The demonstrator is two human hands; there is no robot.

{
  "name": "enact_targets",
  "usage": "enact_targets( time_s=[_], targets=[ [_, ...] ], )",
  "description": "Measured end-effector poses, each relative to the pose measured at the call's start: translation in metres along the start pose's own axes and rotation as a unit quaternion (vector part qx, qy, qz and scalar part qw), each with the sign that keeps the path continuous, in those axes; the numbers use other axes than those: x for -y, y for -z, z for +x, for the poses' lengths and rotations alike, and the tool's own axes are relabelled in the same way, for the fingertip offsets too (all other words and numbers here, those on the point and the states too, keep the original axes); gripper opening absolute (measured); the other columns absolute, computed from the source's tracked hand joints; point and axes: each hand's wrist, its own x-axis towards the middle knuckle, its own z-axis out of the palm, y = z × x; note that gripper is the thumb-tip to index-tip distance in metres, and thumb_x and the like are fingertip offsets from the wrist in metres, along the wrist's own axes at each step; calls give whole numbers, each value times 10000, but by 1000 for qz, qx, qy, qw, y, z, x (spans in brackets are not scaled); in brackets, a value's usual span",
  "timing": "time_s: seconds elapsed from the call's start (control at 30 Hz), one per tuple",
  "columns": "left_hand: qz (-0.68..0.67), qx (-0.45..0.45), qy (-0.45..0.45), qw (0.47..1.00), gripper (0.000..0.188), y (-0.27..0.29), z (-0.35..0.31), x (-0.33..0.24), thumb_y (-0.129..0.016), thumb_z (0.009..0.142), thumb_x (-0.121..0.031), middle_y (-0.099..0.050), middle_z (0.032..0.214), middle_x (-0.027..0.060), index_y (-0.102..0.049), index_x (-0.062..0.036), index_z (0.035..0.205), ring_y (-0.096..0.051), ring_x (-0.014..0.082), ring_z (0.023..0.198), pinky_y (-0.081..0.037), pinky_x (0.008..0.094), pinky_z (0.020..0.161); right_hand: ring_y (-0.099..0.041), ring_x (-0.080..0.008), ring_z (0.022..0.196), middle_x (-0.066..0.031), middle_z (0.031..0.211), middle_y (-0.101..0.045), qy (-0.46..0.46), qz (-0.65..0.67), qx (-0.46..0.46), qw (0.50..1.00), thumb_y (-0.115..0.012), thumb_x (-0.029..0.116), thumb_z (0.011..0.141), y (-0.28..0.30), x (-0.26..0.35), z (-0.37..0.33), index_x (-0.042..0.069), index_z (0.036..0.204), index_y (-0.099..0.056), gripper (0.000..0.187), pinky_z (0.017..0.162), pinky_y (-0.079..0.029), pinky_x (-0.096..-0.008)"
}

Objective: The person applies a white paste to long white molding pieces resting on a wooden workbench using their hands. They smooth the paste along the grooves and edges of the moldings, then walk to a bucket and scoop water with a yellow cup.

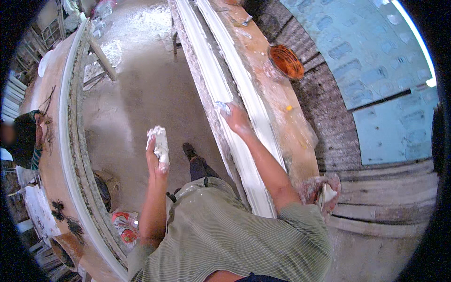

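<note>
My left hand (156,162) is raised over the floor, fingers closed around a thick lump of white plaster (159,140). Plaster also coats its fingertips. Stretched forward, my right hand (238,121) grips a small blue-white piece (222,107), smeared with white, whose exact kind I cannot make out. That piece meets the left one of two long white plaster strips (204,58), which run side by side along a narrow bench. My right forearm crosses over the right strip (251,101).
An orange-brown bowl (286,61) sits on the board (296,122) right of the strips. Nearer me is a plaster-smeared container (312,190). Along the left runs another long bench (51,141), with a person (21,141) behind it. Blue sheets (361,61) stand at the right.
</note>
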Motion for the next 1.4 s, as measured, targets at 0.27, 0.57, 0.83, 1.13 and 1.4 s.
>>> enact_targets(
  time_s=[0.27, 0.57, 0.83, 1.13, 1.4],
  targets=[
    [10, -107, 3, 994, 490, 10, 73, -11, -622, 853, -82, -555, 1251, 81, -456, -82, 1313, -546, 210, 1128, -409, 324, 1010, -587, -414, 962, -263, 1006, -614, 49, -20, 27, 998, -562, 294, 857, -53, 7, 265, 6, 1005, -638, 333, 866, -448, -487],
    [120, -157, 61, 978, 701, -41, 111, 16, -647, 817, -50, -534, 1267, 78, -316, -152, 1426, -540, 229, 1123, -412, 330, 990, -641, -332, 908, -217, 1013, -609, 175, -215, 84, 957, -493, 83, 834, -89, 31, 351, 26, 900, -666, 193, 797, -511, -436],
    [140, -91, 122, 978, 695, -29, 95, 23, -622, 795, -13, -516, 1297, 105, -328, -138, 1413, -517, 271, 1169, -397, 348, 1020, -644, -374, 889, -226, 898, -658, -3, -103, 22, 994, -585, 332, 840, -67, 26, 356, -13, 869, -678, 358, 797, -506, -460],
    [127, -172, 114, 970, 694, 20, 51, -10, -641, 789, -11, -556, 1216, 98, -335, -132, 1401, -541, 251, 1121, -433, 349, 970, -628, -351, 980, -177, 1052, -619, 139, -239, 23, 961, -564, 132, 818, -73, 38, 387, 32, 919, -664, 174, 832, -506, -455],
    [148, -227, 64, 961, 726, 37, 42, -19, -647, 801, -70, -529, 1270, 89, -300, -129, 1437, -524, 239, 1128, -394, 344, 988, -629, -348, 977, -169, 1067, -609, 194, -276, 99, 936, -522, 114, 844, -74, 42, 367, 35, 975, -643, 195, 812, -515, -464]
  ],
)
